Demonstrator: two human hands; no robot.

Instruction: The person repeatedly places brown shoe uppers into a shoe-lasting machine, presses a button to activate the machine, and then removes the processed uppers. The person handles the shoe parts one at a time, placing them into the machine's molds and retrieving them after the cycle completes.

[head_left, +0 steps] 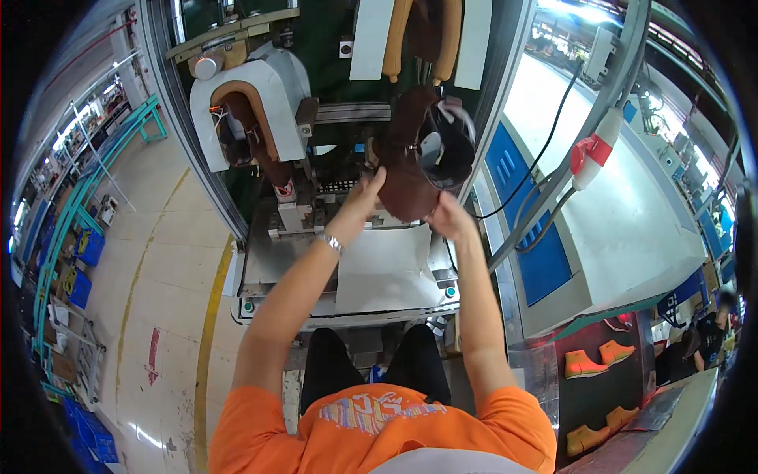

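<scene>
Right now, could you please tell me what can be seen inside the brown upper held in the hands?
Inside the brown upper, a dark lining and a pale patch are visible. Its own outer side covers the deeper interior, which cannot be seen.

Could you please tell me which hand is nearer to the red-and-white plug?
Right. The right hand, at the lower edge of the boot, is left of the plug; the left hand, at the boot's left side, is farther left.

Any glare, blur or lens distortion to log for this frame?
Head view: fisheye bends the teal rails at left; same view, a ceiling light glares at upper right; same view, the floor shines lower left; same view, the distant people at right look soft.
</scene>
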